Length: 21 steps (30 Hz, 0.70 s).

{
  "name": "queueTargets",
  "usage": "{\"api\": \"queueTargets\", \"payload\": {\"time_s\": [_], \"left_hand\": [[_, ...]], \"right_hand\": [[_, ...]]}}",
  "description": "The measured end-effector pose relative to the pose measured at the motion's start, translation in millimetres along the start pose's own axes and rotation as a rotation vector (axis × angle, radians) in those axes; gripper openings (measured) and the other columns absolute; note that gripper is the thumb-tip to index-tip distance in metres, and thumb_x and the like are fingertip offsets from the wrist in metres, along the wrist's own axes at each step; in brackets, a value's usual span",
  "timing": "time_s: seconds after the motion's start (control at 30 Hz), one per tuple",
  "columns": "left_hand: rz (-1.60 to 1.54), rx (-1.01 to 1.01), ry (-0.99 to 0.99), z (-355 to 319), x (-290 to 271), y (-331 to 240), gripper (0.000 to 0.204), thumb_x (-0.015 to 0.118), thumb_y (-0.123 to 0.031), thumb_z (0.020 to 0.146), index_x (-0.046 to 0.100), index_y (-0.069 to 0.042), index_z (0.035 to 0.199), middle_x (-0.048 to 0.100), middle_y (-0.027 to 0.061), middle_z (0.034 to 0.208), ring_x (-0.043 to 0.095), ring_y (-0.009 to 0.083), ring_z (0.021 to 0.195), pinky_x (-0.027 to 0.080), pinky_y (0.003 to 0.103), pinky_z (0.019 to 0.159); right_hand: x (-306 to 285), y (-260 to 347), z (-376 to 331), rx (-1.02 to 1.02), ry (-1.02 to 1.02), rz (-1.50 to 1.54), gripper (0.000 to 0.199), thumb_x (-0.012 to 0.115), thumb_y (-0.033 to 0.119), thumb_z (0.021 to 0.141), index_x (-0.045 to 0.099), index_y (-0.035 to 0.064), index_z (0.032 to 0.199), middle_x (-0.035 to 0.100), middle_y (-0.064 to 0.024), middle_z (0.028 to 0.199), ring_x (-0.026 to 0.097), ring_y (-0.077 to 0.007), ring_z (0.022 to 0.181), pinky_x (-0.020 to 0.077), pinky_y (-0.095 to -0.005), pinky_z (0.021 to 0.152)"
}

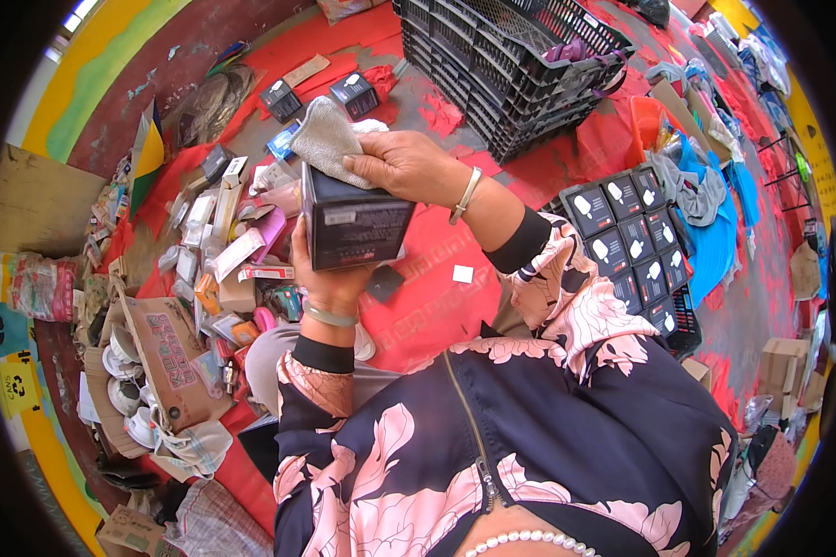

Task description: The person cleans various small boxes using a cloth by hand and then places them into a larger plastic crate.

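Two hands work over a red floor (437, 306) strewn with small cartons: the left hand (330, 278) grips a black box (353, 223) from below, fingers curled around its base, while the right hand (404, 165) presses a grey cloth (325, 137) against the box's top edge, fingers closed on the fabric. Behind stands a black plastic crate (511, 65); to the right lies a tray of black boxes (632, 241).
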<state>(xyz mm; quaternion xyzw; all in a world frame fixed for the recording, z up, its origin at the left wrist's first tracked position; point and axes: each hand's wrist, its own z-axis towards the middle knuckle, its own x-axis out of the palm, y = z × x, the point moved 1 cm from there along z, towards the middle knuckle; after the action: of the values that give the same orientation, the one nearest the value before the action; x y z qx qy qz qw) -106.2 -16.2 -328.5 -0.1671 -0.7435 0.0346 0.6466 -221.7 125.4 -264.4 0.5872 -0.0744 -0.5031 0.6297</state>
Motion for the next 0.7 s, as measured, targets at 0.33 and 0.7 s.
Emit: {"api": "queueTargets", "payload": {"time_s": [0.33,0.7], "left_hand": [[-0.675,0.231,0.382,2,-64,-11,0.054,0.036,-0.039,0.095,0.029,-0.01,0.14,0.036,0.0093,0.141,0.034,0.0256,0.13,0.026,0.041,0.11],[0.384,0.64,-0.038,-14,-29,-44,0.053,0.035,-0.039,0.095,0.039,-0.004,0.134,0.047,0.0157,0.131,0.049,0.0314,0.116,0.037,0.044,0.103]], "right_hand": [[70,31,-32,-0.597,-0.163,-0.649,0.03,0.055,0.017,0.079,0.06,0.0127,0.109,0.053,-0.0037,0.128,0.045,-0.0224,0.125,0.0287,-0.0412,0.107],[54,13,-49,-0.775,-0.071,-0.409,0.033,0.058,0.014,0.077,0.061,0.012,0.11,0.058,-0.0034,0.121,0.051,-0.0209,0.118,0.0355,-0.0394,0.104]]}}
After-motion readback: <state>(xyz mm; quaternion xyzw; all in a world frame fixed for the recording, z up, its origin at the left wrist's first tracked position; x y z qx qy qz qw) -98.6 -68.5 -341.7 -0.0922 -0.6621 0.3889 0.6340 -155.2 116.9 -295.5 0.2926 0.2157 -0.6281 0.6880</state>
